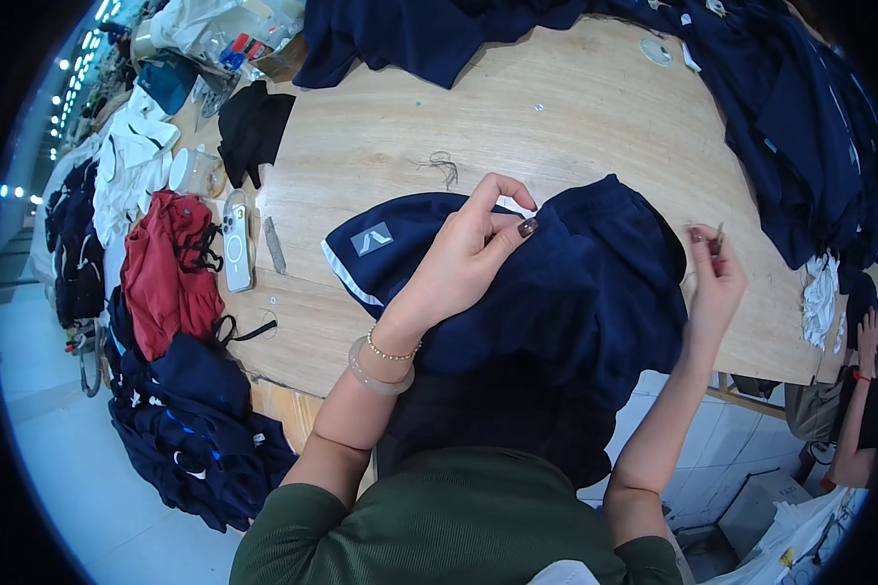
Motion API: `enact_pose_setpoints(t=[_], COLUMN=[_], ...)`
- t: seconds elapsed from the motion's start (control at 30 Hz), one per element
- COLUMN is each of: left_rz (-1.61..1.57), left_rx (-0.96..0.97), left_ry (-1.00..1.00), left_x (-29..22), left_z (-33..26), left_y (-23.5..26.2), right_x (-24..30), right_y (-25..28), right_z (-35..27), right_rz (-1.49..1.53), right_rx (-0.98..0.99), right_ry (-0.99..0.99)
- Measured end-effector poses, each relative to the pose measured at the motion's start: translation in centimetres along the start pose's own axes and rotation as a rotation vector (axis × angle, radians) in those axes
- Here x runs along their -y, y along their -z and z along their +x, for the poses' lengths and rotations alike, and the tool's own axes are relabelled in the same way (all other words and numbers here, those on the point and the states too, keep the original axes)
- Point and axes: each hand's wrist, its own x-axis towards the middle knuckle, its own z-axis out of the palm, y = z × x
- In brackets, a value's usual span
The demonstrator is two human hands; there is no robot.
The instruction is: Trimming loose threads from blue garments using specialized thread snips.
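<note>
Navy shorts [595, 263] with a white-edged hem and a grey patch lie across the near table edge and my lap. Bent over the cloth's upper middle, my left hand [458, 249] has its thumb and forefinger closed in at a raised fold; its other fingers are mostly hidden. My right hand [716, 278] is lifted just right of the shorts. Its fingertips are pinched together around something thin and small that I cannot make out. Beyond the shorts, a tangle of dark loose threads [441, 168] lies on the wooden table [361, 136].
At the left are a phone [236, 246], a red garment [171, 278], a black cloth [252, 127] and a clear cup [195, 172]. Navy garments [780, 127] pile along the far and right sides. Another person's hand [866, 341] shows at the right rim.
</note>
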Motion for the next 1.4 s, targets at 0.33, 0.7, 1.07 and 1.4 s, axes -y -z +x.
enact_pose_setpoints(t=[0.33, 0.7, 1.07, 1.4], left_rz=[-0.015, -0.227, -0.116, -0.071], left_rx=[-0.103, 0.136, 0.141, 0.179], left_ry=[-0.065, 0.004, -0.042, -0.005], left_x=[-0.9, -2.1, -3.5, -3.8], left_z=[0.0, -0.6, -0.6, -0.7], left_y=[-1.5, 0.0, -0.2, 0.1], right_x=[6.4, 3.7, 7.4, 7.6], right_y=[-7.5, -3.0, -3.4, -3.3], right_z=[-4.3, -1.6, -1.7, -1.6], right_rz=[0.205, 0.101, -0.259, -0.307], right_rx=[0.298, 0.214, 0.391, 0.417], right_ry=[0.092, 0.085, 0.649, 0.71])
